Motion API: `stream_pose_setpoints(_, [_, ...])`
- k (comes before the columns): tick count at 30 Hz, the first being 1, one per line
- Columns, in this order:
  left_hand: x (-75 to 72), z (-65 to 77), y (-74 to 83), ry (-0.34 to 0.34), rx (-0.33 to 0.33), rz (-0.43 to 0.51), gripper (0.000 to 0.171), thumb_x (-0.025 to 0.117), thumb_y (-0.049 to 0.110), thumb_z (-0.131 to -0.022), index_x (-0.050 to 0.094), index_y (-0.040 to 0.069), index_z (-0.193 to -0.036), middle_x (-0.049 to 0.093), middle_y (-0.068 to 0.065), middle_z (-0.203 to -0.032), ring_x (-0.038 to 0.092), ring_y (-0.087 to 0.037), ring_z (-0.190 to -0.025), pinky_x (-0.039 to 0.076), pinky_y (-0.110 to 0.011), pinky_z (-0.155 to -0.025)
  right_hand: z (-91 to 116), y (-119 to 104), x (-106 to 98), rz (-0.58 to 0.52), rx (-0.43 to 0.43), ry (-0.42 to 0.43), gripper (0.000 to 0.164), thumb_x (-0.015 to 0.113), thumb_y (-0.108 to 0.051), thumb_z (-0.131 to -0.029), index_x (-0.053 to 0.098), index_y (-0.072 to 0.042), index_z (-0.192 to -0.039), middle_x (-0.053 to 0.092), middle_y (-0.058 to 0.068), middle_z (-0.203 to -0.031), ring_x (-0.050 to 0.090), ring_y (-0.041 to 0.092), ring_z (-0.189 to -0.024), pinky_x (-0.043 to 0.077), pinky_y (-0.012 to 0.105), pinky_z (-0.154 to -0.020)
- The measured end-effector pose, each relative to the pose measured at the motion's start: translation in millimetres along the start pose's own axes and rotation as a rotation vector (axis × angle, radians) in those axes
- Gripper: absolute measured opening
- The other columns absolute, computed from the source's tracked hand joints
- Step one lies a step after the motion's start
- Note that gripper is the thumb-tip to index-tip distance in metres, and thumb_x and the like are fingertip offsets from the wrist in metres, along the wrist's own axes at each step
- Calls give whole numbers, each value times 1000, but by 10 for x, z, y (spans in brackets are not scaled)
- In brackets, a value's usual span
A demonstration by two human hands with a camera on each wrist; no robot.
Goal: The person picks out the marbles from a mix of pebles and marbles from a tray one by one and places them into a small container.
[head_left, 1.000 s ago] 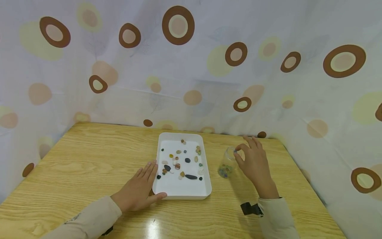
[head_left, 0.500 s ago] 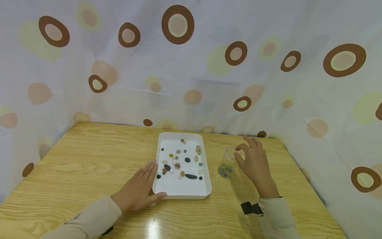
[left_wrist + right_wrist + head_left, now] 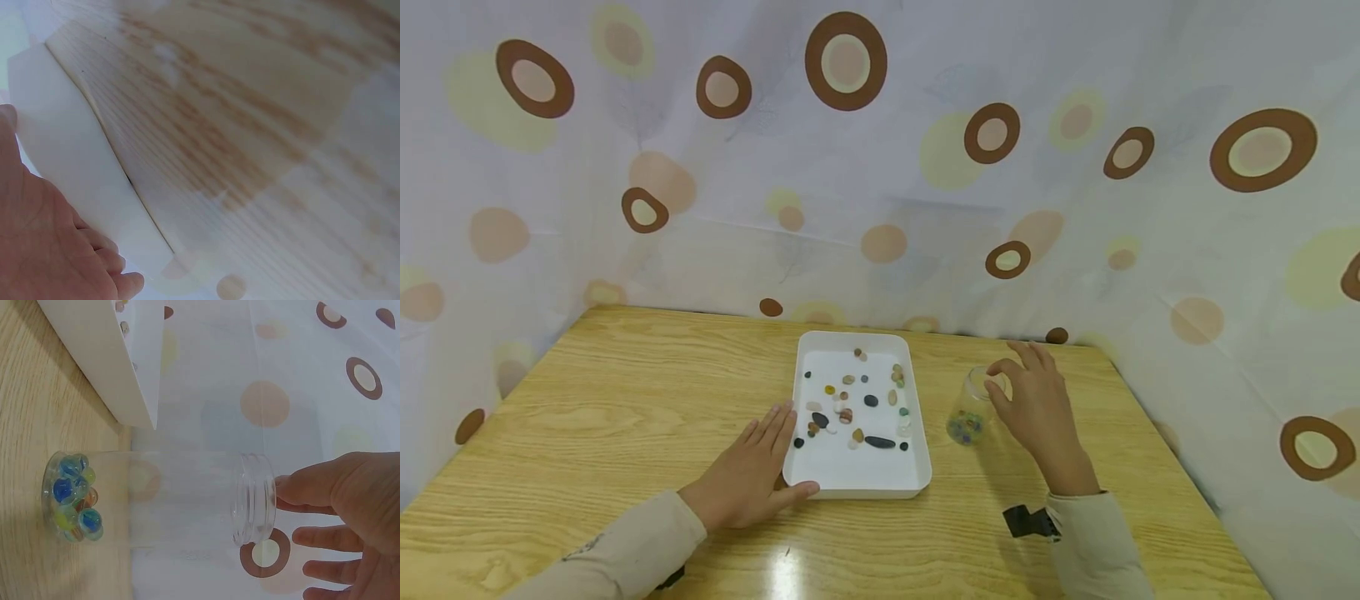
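A clear jar (image 3: 967, 408) stands upright on the table, with several glass marbles (image 3: 80, 494) at its bottom, blue, green and amber. My right hand (image 3: 1033, 400) hovers at the jar's mouth, thumb and index finger close together right at the rim and the other fingers stretched out. Nothing shows between those fingertips. To the left, my left hand (image 3: 747, 471) lies along the left side of a white tray (image 3: 857, 479), fingers straight and thumb at its near edge. In the left wrist view, the fingers (image 3: 94, 244) rest against the tray's outer wall.
Several small stones, dark, white, brown and green, lie scattered in the tray, among them a long black stone (image 3: 880, 442). Wooden tabletop (image 3: 647, 392) surrounds tray and jar. A patterned cloth (image 3: 737, 183) hangs behind the table.
A blue marble between my right thumb and index finger a second ago has left them, and the marbles in the jar have shifted. My left hand and the tray have stayed put.
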State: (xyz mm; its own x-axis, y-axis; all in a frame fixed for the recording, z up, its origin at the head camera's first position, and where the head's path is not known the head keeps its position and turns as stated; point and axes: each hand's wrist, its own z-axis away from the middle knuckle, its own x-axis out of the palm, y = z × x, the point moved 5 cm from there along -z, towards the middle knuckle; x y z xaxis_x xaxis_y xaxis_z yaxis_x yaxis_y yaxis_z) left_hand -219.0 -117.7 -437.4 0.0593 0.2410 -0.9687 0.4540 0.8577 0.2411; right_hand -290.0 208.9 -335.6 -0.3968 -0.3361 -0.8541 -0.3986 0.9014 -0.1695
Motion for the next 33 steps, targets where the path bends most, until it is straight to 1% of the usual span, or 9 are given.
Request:
stream_pose_setpoints(3, [15, -22, -2, -9, -4, -12, 100, 35, 72, -91, 18, -6, -150, 12, -22, -158, 13, -36, -145, 19, -53, -115, -50, -56, -28, -5, 4, -11, 14, 70, -15, -87, 71, -4, -96, 49, 24, -136, 36, 48, -128, 37, 68, -93])
stream_pose_setpoints(11, [35, -11, -12, -8, -13, -1, 100, 35, 73, -90, 18, -5, -150, 12, -21, -158, 13, -35, -146, 19, -53, -115, -301, -416, -15, -25, -55, -1, 17, 73, -18, -86, 71, -6, -98, 49, 22, -137, 36, 44, -131, 37, 62, -99])
stream_pose_setpoints(15, [31, -11, -14, -7, -12, -5, 100, 34, 73, -90, 18, -6, -150, 12, -21, -158, 13, -35, -146, 19, -53, -115, -434, -544, 63, -12, -74, -2, 19, 72, -21, -87, 71, -7, -100, 50, 20, -137, 38, 43, -131, 40, 59, -98])
stream_pose_setpoints(19, [16, -6, -16, -8, -16, -12, 100, 35, 72, -90, 18, -6, -150, 12, -22, -158, 13, -35, -145, 19, -53, -115, -564, -632, 176, -8, -80, -14, 18, 71, -21, -88, 71, -8, -101, 50, 20, -137, 40, 42, -130, 44, 59, -93])
stream_pose_setpoints(22, [6, -4, -18, -3, -16, -13, 100, 35, 72, -90, 19, -7, -150, 13, -22, -157, 13, -36, -145, 19, -54, -115, -659, -689, 276, -14, -70, -55, 20, 69, -22, -88, 71, -9, -104, 49, 19, -139, 39, 43, -131, 44, 60, -93])
stream_pose_setpoints(27, [18, -23, -13, -2, -11, -18, 100, 34, 72, -90, 18, -6, -150, 12, -22, -158, 13, -36, -145, 19, -53, -115, -774, -697, 496, -22, -9, -157, 22, 68, -22, -89, 71, -9, -106, 47, 19, -141, 36, 44, -133, 43, 60, -96])
stream_pose_setpoints(31, [24, -25, -11, -4, -11, -9, 100, 36, 72, -90, 18, -7, -150, 12, -22, -157, 14, -36, -145, 19, -53, -115, -818, -663, 708, -22, 26, -224, 20, 70, -21, -87, 72, -8, -102, 55, 15, -134, 42, 43, -128, 43, 56, -98])
stream_pose_setpoints(33, [21, -20, -12, -7, -13, -7, 100, 35, 72, -90, 18, -7, -150, 12, -22, -157, 14, -36, -145, 19, -53, -115, -825, -636, 817, -8, 49, -259, 19, 71, -21, -86, 73, -9, -101, 59, 12, -127, 46, 43, -123, 45, 54, -95])
